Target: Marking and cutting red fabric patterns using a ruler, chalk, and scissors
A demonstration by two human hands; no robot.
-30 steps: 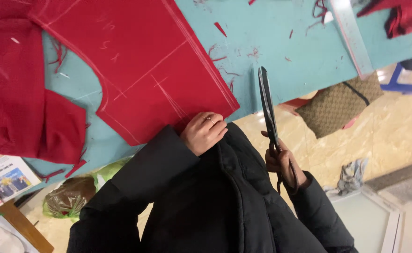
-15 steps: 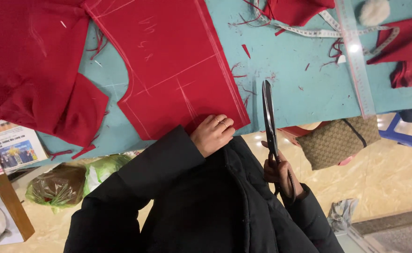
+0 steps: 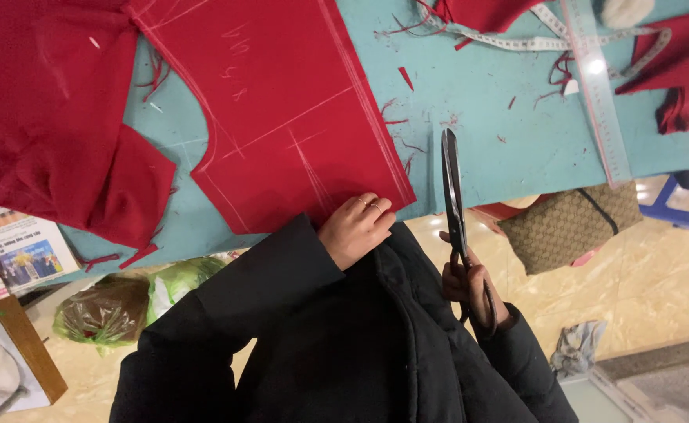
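Observation:
A red fabric panel [image 3: 282, 117] with white chalk lines lies flat on the teal table [image 3: 501, 149]. My left hand [image 3: 356, 229] rests with its fingers on the panel's near corner at the table's edge. My right hand [image 3: 470, 286] grips the handles of long black scissors [image 3: 451, 188], whose closed blades point away from me over the table edge, just right of the panel. Both arms wear black jacket sleeves.
Crumpled red cloth [image 3: 54, 133] sits at the left, more red pieces [image 3: 678, 70] at the far right. A clear ruler [image 3: 595, 86] and a tape measure [image 3: 509, 39] lie on the table. A patterned brown bag [image 3: 572, 223] hangs below the edge. Green bags [image 3: 137, 301] are on the floor.
The view has shifted so the table and fabric sit lower and to the right. My left hand stays on the panel's corner. The scissors remain held in my right hand.

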